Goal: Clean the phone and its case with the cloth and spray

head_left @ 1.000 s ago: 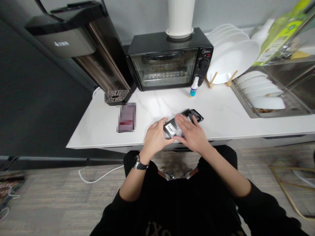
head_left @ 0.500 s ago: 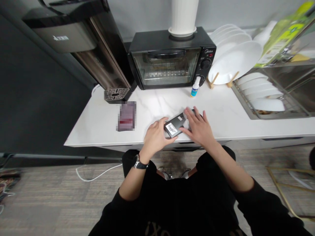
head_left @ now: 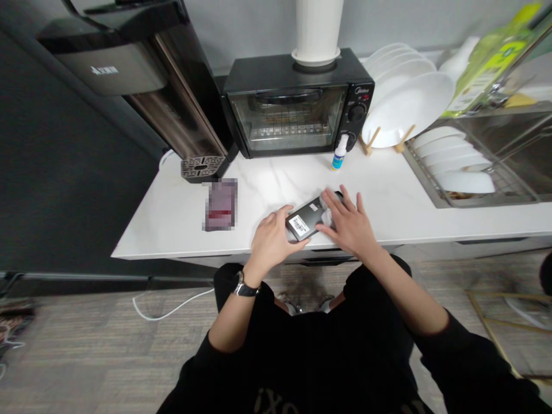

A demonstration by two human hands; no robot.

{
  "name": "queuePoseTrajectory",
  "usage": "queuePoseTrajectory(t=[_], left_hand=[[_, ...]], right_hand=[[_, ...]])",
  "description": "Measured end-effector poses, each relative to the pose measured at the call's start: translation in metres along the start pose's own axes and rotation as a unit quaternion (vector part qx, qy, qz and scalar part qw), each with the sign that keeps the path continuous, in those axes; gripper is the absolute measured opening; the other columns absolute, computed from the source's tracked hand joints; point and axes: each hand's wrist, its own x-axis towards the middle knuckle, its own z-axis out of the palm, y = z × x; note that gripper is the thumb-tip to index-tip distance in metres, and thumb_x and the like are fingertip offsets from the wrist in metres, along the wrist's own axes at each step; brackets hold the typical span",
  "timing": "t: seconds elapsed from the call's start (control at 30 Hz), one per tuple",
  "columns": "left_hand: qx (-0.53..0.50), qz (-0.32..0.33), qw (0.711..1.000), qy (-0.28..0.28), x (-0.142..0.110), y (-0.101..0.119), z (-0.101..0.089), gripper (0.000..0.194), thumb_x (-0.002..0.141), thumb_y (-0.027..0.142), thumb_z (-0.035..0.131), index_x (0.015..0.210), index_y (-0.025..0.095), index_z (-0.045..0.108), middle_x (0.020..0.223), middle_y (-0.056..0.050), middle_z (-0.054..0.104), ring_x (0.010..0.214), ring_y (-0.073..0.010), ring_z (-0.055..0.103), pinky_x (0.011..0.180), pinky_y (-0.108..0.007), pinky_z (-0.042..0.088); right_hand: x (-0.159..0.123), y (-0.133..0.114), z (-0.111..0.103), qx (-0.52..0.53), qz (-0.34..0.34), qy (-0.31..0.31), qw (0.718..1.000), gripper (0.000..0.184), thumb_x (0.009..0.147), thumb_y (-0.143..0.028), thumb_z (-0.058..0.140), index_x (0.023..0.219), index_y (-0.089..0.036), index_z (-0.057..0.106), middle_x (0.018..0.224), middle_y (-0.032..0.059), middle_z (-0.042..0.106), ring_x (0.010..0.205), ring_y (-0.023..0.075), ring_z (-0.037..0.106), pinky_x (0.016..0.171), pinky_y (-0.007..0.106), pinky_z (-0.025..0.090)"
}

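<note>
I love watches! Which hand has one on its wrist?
The left hand, with a dark watch on its wrist; the right hand's wrist is bare.

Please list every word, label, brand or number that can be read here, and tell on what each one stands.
"Midea" on the toaster oven.
Barcode label on the black item: too small to read.
Logo on the dispenser: too blurred.
Label on the bottle: too small.
Green package: too blurred.
Packet: pixelated, unreadable.
Letters on the shirt: cut off, unclear.
</note>
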Motion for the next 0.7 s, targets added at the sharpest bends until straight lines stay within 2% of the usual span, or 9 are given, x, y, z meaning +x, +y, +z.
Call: queuePoseTrajectory(t=[0.03,0.1,0.23,0.27,0.33,0.43,0.53,0.6,0.7], left_hand=[[-0.001,-0.002,1.0,0.001,0.0,0.0,0.0,0.091,0.077,0.054,0.089,0.148,0.02,0.042,0.129,-0.013,0.073,0.114,-0.0342,0.072,0.1,-0.047,0.057],[-0.003,-0.004,1.0,-0.001,0.0,0.0,0.0,0.091,0.077,0.054,0.089,0.148,0.021,0.042,0.13,-0.013,0.073,0.114,-0.0346,0.072,0.099,-0.047,0.057],[0.015,0.013,1.0,-0.015,0.0,-0.002,0.0,0.07,0.088,0.031,0.077,0.148,0.02,0.042,0.133,-0.014,0.072,0.118,-0.0326,0.071,0.102,-0.045,0.056],[0.019,0.018,1.0,-0.017,-0.001,-0.003,0.0,0.066,0.09,0.026,0.073,0.147,0.019,0.042,0.133,-0.013,0.072,0.118,-0.032,0.071,0.102,-0.045,0.056],[0.018,0.019,1.0,-0.014,-0.001,-0.003,0.0,0.067,0.089,0.03,0.075,0.147,0.019,0.043,0.132,-0.014,0.072,0.118,-0.0327,0.07,0.102,-0.046,0.056],[0.002,0.004,1.0,-0.003,-0.001,-0.001,-0.001,0.087,0.079,0.05,0.088,0.147,0.02,0.043,0.131,-0.013,0.073,0.116,-0.0346,0.072,0.101,-0.047,0.057],[-0.003,-0.004,1.0,0.002,0.0,0.001,-0.001,0.09,0.078,0.054,0.088,0.148,0.02,0.042,0.129,-0.012,0.073,0.116,-0.0345,0.072,0.1,-0.047,0.057],[0.0,-0.004,1.0,-0.002,0.0,0.001,0.0,0.089,0.079,0.052,0.087,0.148,0.019,0.043,0.129,-0.013,0.073,0.115,-0.0351,0.072,0.1,-0.047,0.057],[0.013,0.004,1.0,-0.009,0.0,-0.001,0.0,0.074,0.086,0.037,0.08,0.148,0.018,0.044,0.127,-0.013,0.073,0.116,-0.0336,0.071,0.102,-0.046,0.056]], right_hand=[[0.001,0.006,0.0,-0.009,0.025,0.012,1.0,0.09,0.103,-0.077,0.032,0.17,-0.016,0.029,0.172,0.0131,0.041,0.166,0.0431,0.017,0.13,0.076,0.015],[-0.001,-0.004,0.001,-0.008,0.02,0.016,1.0,0.097,0.1,-0.081,0.034,0.17,-0.014,0.029,0.173,0.0147,0.039,0.166,0.045,0.014,0.13,0.076,0.015],[-0.014,-0.065,0.006,0.05,-0.146,-0.048,0.987,0.11,0.093,-0.09,0.033,0.168,-0.009,0.032,0.174,0.015,0.036,0.167,0.037,0.018,0.135,0.064,0.017],[-0.016,-0.072,0.006,0.057,-0.161,-0.055,0.984,0.109,0.094,-0.089,0.033,0.167,-0.009,0.033,0.174,0.0142,0.037,0.167,0.0356,0.018,0.136,0.064,0.017],[-0.016,-0.064,0.005,0.055,-0.15,-0.051,0.986,0.102,0.097,-0.085,0.033,0.169,-0.012,0.031,0.174,0.0121,0.038,0.167,0.0348,0.02,0.135,0.065,0.017],[-0.01,-0.018,0.002,0.019,-0.043,-0.003,0.999,0.089,0.103,-0.076,0.033,0.171,-0.019,0.024,0.173,0.0105,0.039,0.166,0.0386,0.021,0.132,0.072,0.017],[-0.009,0.004,0.0,-0.007,0.035,0.027,0.999,0.095,0.101,-0.079,0.037,0.172,-0.017,0.023,0.172,0.0137,0.04,0.166,0.0456,0.014,0.128,0.078,0.017],[-0.013,-0.015,0.001,0.008,-0.007,0.006,1.0,0.103,0.097,-0.083,0.039,0.172,-0.015,0.021,0.175,0.014,0.035,0.167,0.0452,0.012,0.129,0.076,0.019],[-0.022,-0.06,0.005,0.056,-0.128,-0.047,0.989,0.109,0.094,-0.087,0.038,0.172,-0.013,0.021,0.176,0.013,0.031,0.167,0.038,0.018,0.134,0.067,0.02]])
